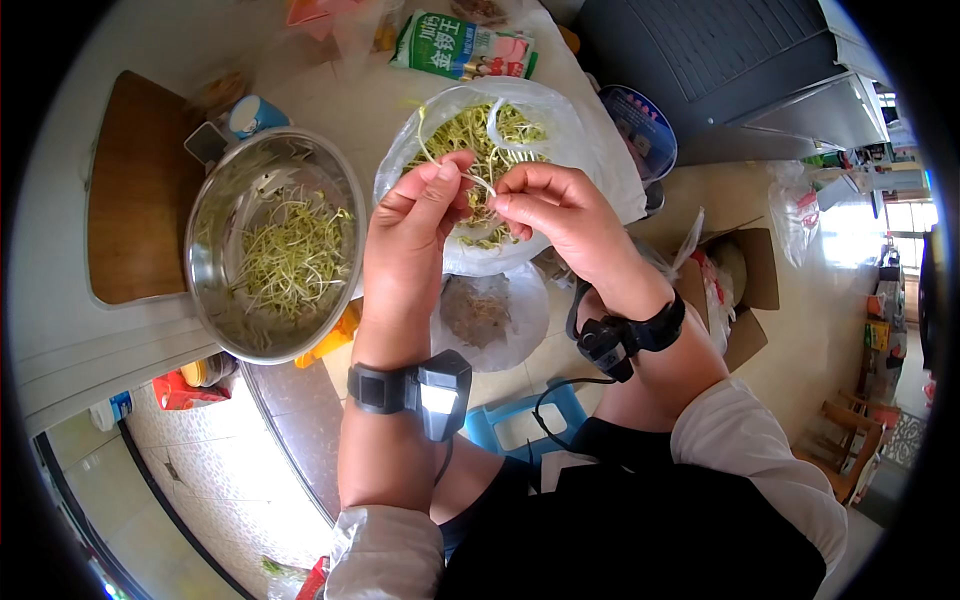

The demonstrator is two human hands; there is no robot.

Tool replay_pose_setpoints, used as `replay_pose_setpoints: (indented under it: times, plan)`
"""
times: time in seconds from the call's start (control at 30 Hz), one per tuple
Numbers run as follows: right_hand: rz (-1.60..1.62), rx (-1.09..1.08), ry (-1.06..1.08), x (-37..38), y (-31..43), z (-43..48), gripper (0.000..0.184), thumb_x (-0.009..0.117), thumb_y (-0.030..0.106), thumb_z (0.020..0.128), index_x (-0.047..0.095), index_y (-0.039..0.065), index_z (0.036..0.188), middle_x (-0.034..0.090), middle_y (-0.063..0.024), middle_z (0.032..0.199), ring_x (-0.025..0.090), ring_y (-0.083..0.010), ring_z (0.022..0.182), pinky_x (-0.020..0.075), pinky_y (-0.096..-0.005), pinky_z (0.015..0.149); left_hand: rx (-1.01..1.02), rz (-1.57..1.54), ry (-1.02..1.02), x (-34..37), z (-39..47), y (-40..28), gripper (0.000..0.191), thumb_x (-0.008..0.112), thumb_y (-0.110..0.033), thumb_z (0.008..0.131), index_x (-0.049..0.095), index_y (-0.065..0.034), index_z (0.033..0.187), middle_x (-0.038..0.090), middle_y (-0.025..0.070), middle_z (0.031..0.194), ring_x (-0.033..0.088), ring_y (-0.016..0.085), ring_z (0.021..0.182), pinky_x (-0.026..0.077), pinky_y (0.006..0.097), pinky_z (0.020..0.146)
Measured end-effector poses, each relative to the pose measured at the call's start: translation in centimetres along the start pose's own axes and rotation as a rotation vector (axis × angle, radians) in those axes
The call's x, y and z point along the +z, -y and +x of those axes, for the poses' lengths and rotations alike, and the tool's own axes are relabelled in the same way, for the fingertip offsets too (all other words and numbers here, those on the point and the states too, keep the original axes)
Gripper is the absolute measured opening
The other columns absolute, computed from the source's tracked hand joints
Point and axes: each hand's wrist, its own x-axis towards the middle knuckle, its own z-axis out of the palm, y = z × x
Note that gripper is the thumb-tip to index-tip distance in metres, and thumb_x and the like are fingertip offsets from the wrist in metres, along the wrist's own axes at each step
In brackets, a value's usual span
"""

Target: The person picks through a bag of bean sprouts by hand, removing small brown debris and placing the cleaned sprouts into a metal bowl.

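Note:
Between thumb and fingers, my left hand (pixel 420 199) pinches a single bean sprout (pixel 478 181) partway along its stem. Its yellow-green head sticks up beyond my left fingers, while my right hand (pixel 551 202) grips the stem's other end. Below and behind both hands, a white plastic bag (pixel 574 124) lies open with a heap of bean sprouts (pixel 480 127) inside. To the left, a steel basin (pixel 201 262) contains a loose pile of sprouts (pixel 296 255). A second plastic bag (pixel 529 315), nearer my body, has thin brownish scraps in it.
A blue cup (pixel 259 118) stands beyond the basin. At the back lies a green printed food packet (pixel 463 46). An open cardboard box (pixel 754 270) sits on the floor at right, and a blue plastic stool (pixel 487 431) shows near my legs. Black straps with devices circle both wrists.

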Motion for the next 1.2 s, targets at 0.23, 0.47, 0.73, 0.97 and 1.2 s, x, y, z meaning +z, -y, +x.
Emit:
replay_pose_setpoints:
  times: [0.23, 0.47, 0.73, 0.97, 1.2]
  plan:
    - [0.063, -0.019, -0.037, -0.2, -0.3, 0.1, 0.007, 0.059, 0.008, 0.083, 0.061, 0.001, 0.085, 0.055, 0.002, 0.071, 0.047, -0.0046, 0.063, 0.0371, -0.0185, 0.057, -0.005, 0.026, 0.013, -0.1, 0.0, 0.1, 0.022, 0.053, -0.017, 0.091, 0.061, -0.0026, 0.104, 0.061, 0.0003, 0.083, 0.055, 0.008, 0.076, 0.047, 0.0242, 0.073]
    - [-0.005, 0.022, 0.071, 0.1, -0.6, 0.1, 0.005, 0.059, 0.006, 0.083, 0.06, 0.001, 0.084, 0.056, 0.0012, 0.073, 0.049, -0.0036, 0.066, 0.0387, -0.0182, 0.059, -0.01, -0.051, 0.021, -0.5, 0.1, -0.4, 0.021, 0.051, -0.018, 0.092, 0.061, -0.0034, 0.105, 0.06, -0.0006, 0.086, 0.055, 0.008, 0.077, 0.046, 0.0244, 0.074]
    - [-0.424, 0.132, 0.412, 0.3, -1.5, -0.7, 0.014, 0.066, 0.008, 0.078, 0.057, 0.002, 0.085, 0.057, -0.0003, 0.074, 0.052, -0.0075, 0.069, 0.043, -0.022, 0.064, -0.001, -0.043, -0.029, 0.0, -0.1, -0.5, 0.024, 0.054, -0.02, 0.091, 0.062, -0.0013, 0.104, 0.059, -0.002, 0.079, 0.05, 0.005, 0.069, 0.041, 0.0205, 0.068]
    - [-1.034, -0.061, 0.646, 1.3, -7.0, -3.1, 0.018, 0.064, 0.012, 0.072, 0.059, 0.003, 0.086, 0.06, -0.0101, 0.094, 0.057, -0.0303, 0.091, 0.0455, -0.0369, 0.075, 0.076, -0.101, -0.053, -1.0, 0.1, -1.5, 0.02, 0.054, -0.019, 0.09, 0.063, -0.0026, 0.098, 0.061, 0.002, 0.085, 0.054, 0.008, 0.069, 0.044, 0.0229, 0.069]
    - [-0.977, 0.0, 0.476, 1.0, -4.8, -1.8, 0.013, 0.059, 0.009, 0.074, 0.056, 0.004, 0.086, 0.057, -0.0116, 0.093, 0.055, -0.031, 0.092, 0.0445, -0.0376, 0.078, 0.282, -0.464, -0.12, -8.4, 0.0, -4.5, 0.025, 0.043, -0.02, 0.094, 0.055, -0.0026, 0.107, 0.058, 0.0054, 0.094, 0.053, 0.014, 0.081, 0.046, 0.0306, 0.077]
